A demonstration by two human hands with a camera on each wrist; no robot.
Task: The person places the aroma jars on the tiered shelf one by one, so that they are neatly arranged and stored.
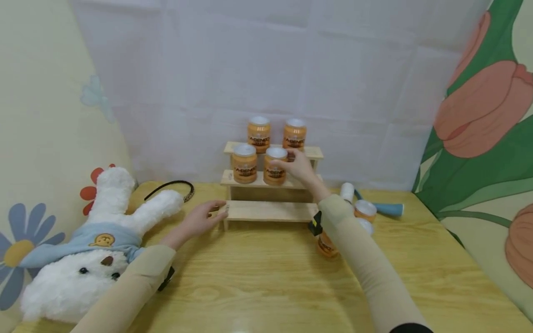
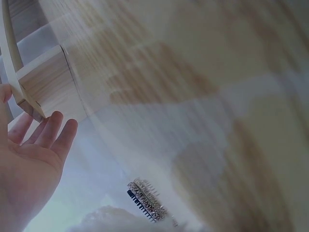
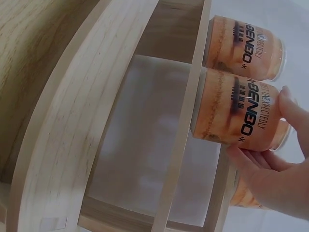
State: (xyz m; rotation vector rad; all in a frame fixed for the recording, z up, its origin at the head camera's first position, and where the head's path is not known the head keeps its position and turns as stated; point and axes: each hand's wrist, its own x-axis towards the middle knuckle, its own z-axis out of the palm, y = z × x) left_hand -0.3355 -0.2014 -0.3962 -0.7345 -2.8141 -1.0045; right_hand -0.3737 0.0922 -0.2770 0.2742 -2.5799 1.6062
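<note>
A three-step wooden stand (image 1: pixel 272 211) is at the back of the table. My right hand (image 1: pixel 300 169) grips an orange can with a pale lid (image 1: pixel 275 172) on the middle step. In the right wrist view, the thumb and fingers lie on opposite sides of this can (image 3: pixel 241 111), whose base is at the step's edge. Another can (image 1: pixel 244 169) stands to its left, and two more, a left can (image 1: pixel 259 136) and a right can (image 1: pixel 294 134), are on the top step. My left hand (image 1: pixel 200 218) holds the left end of the lowest step, seen close in the left wrist view.
Right of the stand, partly behind my right forearm, are an orange can (image 1: pixel 326 245), another can (image 1: pixel 365 210), a white object (image 1: pixel 347 191) and a blue object (image 1: pixel 389 209). A white plush toy (image 1: pixel 79 277) lies left, near a black headband (image 1: pixel 189 187).
</note>
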